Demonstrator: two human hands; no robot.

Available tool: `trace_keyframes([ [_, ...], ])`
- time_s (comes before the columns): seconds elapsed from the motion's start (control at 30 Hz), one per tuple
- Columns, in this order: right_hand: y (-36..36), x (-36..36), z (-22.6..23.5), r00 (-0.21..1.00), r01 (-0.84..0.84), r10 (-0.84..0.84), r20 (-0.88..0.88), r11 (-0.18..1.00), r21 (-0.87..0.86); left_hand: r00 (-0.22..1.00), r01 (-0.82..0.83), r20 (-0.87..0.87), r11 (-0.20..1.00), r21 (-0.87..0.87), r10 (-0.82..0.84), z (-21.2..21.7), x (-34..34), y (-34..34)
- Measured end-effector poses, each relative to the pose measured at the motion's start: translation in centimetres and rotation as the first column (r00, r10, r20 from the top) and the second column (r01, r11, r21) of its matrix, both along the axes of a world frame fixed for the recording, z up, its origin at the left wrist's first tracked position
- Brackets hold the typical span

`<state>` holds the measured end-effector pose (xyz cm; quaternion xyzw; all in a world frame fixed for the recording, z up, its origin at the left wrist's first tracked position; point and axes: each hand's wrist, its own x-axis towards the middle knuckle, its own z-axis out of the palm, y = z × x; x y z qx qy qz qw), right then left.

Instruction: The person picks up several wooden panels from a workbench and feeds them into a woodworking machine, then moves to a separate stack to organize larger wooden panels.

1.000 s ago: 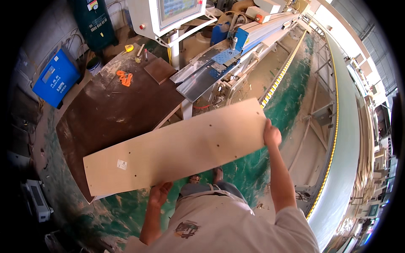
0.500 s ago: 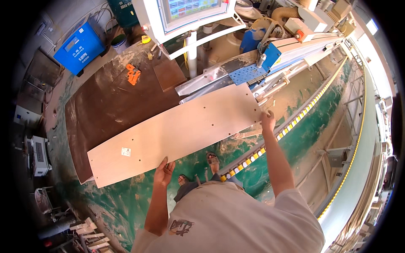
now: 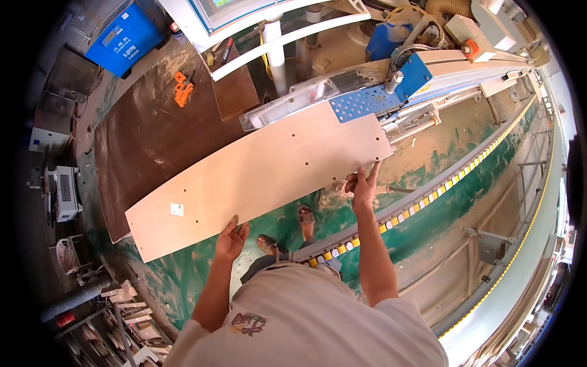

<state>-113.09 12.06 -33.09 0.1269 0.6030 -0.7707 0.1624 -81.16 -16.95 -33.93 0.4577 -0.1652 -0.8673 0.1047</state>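
A long pale wooden panel with several small dark holes and a white label lies across in front of me. Its far side overlaps a brown board, and its right end meets a perforated blue plate. My left hand grips the near edge left of the middle, thumb on top, the other fingers partly hidden below. Close to the panel's right corner, my right hand touches the near edge with outstretched fingertips, its fingers spread apart.
An orange tool lies on the brown board. A white-framed screen console stands beyond it. A machine rail with yellow and white blocks runs diagonally at my right. Wood offcuts are stacked at the lower left.
The panel's right end has shifted right, up against the blue plate. My right hand has moved from the end corner to the near edge, its fingers now spread. My left hand has moved slightly left.
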Motion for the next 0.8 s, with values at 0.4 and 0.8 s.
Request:
trace_keyframes([
  [0.4, 2.9, -4.0, 1.2, 0.999, -0.042, 0.041, 0.014, 0.997, 0.068, 0.998, 0.054, 0.03, 0.996, 0.072, -0.056, 1.4, -3.8, 2.6],
  [0.8, 9.9, -13.4, 1.7, 0.999, -0.023, 0.015, 0.051, 0.986, 0.164, 0.971, 0.227, 0.032, 0.958, 0.177, -0.236, 3.2, -13.9, 8.7],
])
